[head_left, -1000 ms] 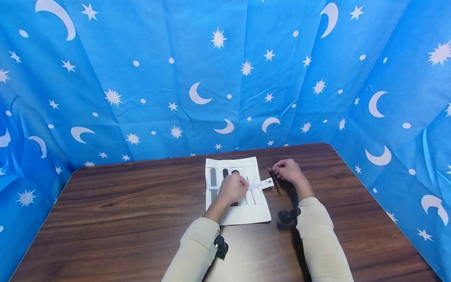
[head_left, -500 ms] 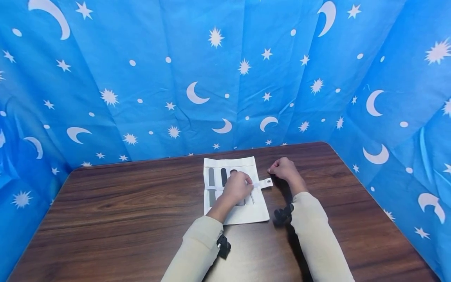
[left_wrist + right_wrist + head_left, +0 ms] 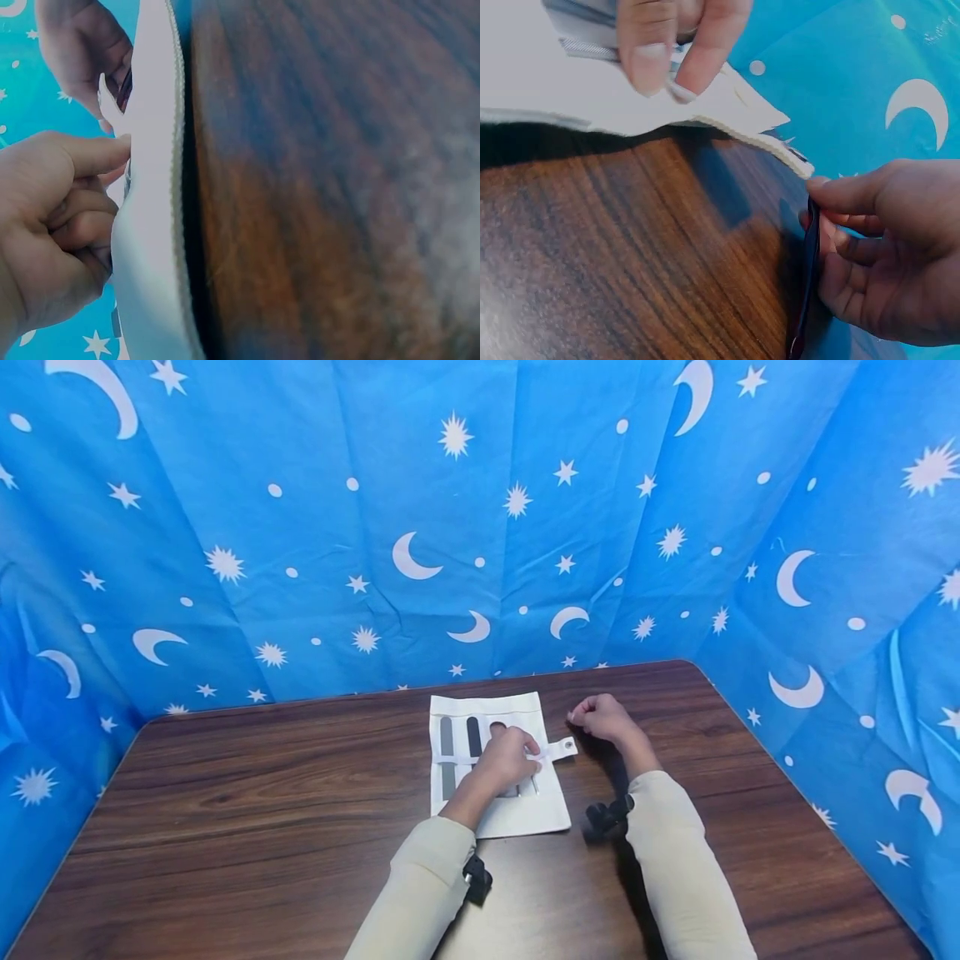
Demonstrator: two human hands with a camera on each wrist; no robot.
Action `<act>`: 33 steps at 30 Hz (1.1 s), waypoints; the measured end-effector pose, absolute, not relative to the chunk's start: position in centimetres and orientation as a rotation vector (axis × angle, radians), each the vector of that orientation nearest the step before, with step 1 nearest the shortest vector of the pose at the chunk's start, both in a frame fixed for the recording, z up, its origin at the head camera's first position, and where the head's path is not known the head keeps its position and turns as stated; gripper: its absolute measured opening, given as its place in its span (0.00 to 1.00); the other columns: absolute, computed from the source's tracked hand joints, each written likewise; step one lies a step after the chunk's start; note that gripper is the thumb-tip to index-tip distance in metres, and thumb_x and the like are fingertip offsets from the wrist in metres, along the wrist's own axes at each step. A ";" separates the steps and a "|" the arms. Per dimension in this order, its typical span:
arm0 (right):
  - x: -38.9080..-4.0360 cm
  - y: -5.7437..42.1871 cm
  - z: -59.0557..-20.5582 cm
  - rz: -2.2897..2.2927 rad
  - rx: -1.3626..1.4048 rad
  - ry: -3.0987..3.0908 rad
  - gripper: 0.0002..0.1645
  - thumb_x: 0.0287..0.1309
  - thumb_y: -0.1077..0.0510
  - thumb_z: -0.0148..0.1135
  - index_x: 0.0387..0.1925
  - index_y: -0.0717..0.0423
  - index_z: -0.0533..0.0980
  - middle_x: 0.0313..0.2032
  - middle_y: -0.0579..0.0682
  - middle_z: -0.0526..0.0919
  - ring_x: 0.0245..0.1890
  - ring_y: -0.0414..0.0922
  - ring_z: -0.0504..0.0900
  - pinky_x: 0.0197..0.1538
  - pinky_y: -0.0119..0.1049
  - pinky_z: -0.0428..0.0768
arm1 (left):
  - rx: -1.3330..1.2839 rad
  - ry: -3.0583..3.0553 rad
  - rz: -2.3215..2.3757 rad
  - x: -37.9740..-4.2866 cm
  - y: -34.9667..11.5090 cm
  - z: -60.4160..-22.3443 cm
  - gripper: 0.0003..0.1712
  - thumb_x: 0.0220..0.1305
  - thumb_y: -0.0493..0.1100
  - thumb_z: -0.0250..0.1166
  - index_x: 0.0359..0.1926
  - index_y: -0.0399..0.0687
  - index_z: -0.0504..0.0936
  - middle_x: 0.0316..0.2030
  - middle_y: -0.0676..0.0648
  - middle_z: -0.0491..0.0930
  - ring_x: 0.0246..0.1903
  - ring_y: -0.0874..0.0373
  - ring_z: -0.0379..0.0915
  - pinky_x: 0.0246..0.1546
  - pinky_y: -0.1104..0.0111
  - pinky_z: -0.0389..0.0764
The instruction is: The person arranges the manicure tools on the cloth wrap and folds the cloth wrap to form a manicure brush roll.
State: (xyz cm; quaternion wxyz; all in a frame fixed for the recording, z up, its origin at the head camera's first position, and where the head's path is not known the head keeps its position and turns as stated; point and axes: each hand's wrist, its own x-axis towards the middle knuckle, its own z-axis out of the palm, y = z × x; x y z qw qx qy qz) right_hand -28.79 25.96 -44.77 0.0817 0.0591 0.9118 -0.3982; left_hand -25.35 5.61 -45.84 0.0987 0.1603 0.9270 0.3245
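A white fabric manicure pouch (image 3: pixel 525 820) lies open flat on the table. My left hand (image 3: pixel 498 766) is over its right half, thumb and forefinger pinching the white elastic strap (image 3: pixel 542 756) that crosses it. Under the strap sit a grey nail file (image 3: pixel 447 781), a black nail file (image 3: pixel 474 737) and slim metal tools (image 3: pixel 536 785), partly hidden by the hand. Just right of the pouch, my right hand (image 3: pixel 606 718) holds slender dark tweezers (image 3: pixel 810 255) by one end, the other end pointing down toward the table in the right wrist view.
The pouch's snap tab (image 3: pixel 562 748) sticks out on its right, close to the right hand. A dark wood-grain table (image 3: pixel 262 827) spreads around. Behind and at the sides hangs a blue curtain (image 3: pixel 420 635) with white moons and stars.
My left hand has shifted slightly right to the strap, its fingertips now a little apart. My right hand has moved slightly left; the tweezers have turned out of sight in the head view.
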 end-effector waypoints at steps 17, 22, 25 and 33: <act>-30.0 23.0 -42.4 -1.923 0.092 2.613 0.20 0.69 0.57 0.62 0.51 0.71 0.79 0.31 0.33 0.79 0.30 0.30 0.77 0.37 0.23 0.80 | 0.423 2.714 1.106 -26.0 5.5 -46.4 0.06 0.60 0.34 0.65 0.31 0.42 0.89 0.31 0.46 0.88 0.27 0.59 0.73 0.31 0.72 0.74; -30.0 21.6 -41.8 -2.094 0.108 2.609 0.20 0.68 0.57 0.63 0.52 0.71 0.80 0.27 0.28 0.79 0.31 0.29 0.76 0.38 0.21 0.77 | 0.403 2.697 1.113 -26.0 5.6 -46.4 0.07 0.60 0.33 0.64 0.30 0.42 0.89 0.30 0.45 0.87 0.27 0.59 0.73 0.30 0.72 0.73; -30.0 21.0 -41.8 -2.150 0.083 2.592 0.20 0.68 0.57 0.63 0.52 0.72 0.80 0.26 0.29 0.79 0.31 0.29 0.77 0.38 0.21 0.78 | 0.390 2.690 1.125 -25.9 5.6 -46.3 0.07 0.60 0.34 0.65 0.30 0.42 0.89 0.30 0.46 0.87 0.27 0.59 0.73 0.30 0.72 0.72; -30.1 20.4 -43.4 -2.028 0.119 2.539 0.17 0.66 0.61 0.65 0.50 0.73 0.80 0.25 0.30 0.80 0.26 0.30 0.78 0.34 0.22 0.80 | 0.404 2.682 1.198 -25.8 5.4 -46.3 0.07 0.58 0.32 0.65 0.29 0.41 0.89 0.29 0.45 0.87 0.27 0.60 0.72 0.31 0.73 0.73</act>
